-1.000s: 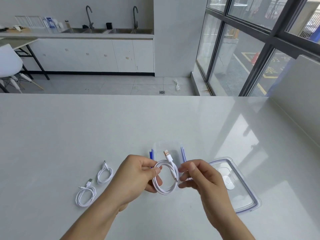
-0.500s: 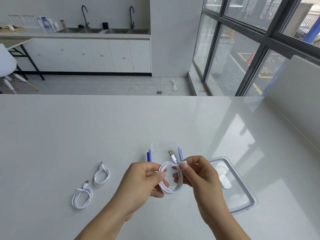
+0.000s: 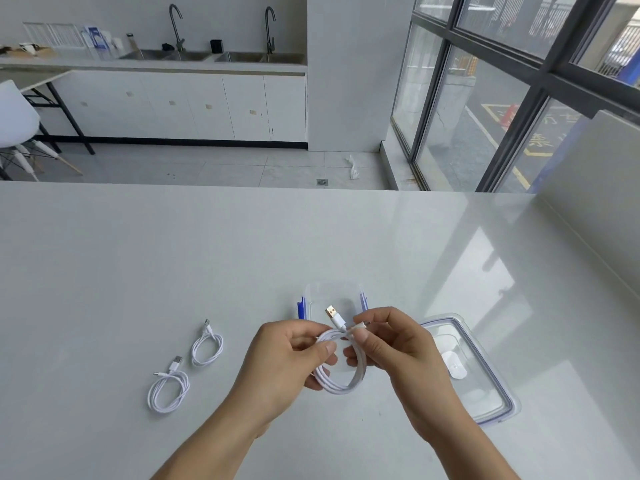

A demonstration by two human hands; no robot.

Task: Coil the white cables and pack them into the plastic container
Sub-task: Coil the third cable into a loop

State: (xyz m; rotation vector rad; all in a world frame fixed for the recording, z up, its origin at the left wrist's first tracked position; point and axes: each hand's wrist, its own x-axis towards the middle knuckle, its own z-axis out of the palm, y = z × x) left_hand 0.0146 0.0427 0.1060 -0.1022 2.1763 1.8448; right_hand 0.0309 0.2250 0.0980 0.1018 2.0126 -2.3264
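I hold a coiled white cable (image 3: pixel 341 384) above the table between both hands. My left hand (image 3: pixel 280 362) pinches the coil's left side. At the top of the coil my right hand (image 3: pixel 391 344) pinches the cable end, and the USB plug sticks up between the hands. Just behind my hands stands the clear plastic container (image 3: pixel 332 294) with blue clips, partly hidden by them. Its clear lid (image 3: pixel 485 382) lies flat to the right. Two more coiled white cables lie on the table to the left, one nearer (image 3: pixel 168 389) and one farther (image 3: pixel 207 348).
The white table (image 3: pixel 138 271) stretches wide around the objects. A low white wall (image 3: pixel 595 202) borders it on the right. Beyond the far edge are a floor, a counter with sinks and large windows.
My right hand moved in from the coil's right side to its top and now pinches the cable end there. The coil hangs a little lower and tighter between my hands.
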